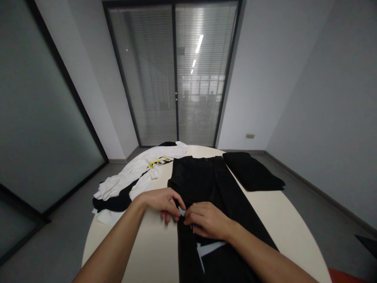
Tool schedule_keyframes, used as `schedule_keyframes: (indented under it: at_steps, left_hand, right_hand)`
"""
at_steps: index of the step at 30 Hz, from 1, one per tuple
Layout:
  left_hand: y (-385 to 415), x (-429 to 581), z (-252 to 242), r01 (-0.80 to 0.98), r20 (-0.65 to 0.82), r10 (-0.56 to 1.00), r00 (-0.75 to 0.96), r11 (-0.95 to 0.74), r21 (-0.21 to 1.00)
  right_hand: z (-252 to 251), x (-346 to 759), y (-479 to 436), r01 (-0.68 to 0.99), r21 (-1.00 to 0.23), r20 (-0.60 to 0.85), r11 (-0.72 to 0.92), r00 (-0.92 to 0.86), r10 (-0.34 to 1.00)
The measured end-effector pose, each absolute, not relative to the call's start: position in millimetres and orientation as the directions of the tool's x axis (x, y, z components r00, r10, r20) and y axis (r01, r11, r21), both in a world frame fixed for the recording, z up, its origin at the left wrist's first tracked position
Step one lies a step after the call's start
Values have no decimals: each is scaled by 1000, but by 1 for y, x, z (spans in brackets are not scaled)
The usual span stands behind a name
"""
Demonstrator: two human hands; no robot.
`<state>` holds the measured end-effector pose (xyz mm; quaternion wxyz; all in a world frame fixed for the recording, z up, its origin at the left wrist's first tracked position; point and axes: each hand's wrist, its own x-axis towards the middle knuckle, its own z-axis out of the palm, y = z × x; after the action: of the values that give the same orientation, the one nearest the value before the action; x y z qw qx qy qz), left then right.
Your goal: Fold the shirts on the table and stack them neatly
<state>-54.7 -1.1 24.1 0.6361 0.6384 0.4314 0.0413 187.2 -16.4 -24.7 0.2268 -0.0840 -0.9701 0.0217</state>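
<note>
A black garment (206,181) with a pale printed mark near its lower part lies spread along the middle of the table. At its left edge my left hand (166,203) has thumb and forefinger closed on the dark cloth, where a small pale patch shows between my hands. Just to the right, my right hand (207,220) rests over the same garment with its fingers curled and pinching the cloth. The two hands are close together, with a small gap between the fingertips.
White and black clothes (126,184) lie in a loose heap at the table's left. A folded black garment (251,173) sits at the back right, near the edge. The pale table (291,220) has a rounded rim. Something red shows at the lower right corner.
</note>
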Motion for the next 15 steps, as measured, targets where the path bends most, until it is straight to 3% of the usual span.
schedule_keyframes:
  at_steps: [7,15]
  left_hand:
    - [-4,-51,24,520,-565,529,633,249,817]
    - [3,-54,9,571,-607,509,610,248,782]
  right_hand:
    - [-33,185,-12,206,-90,499,974,-837,223]
    - [-17,185,-14,271,-230,353,935,-872,340]
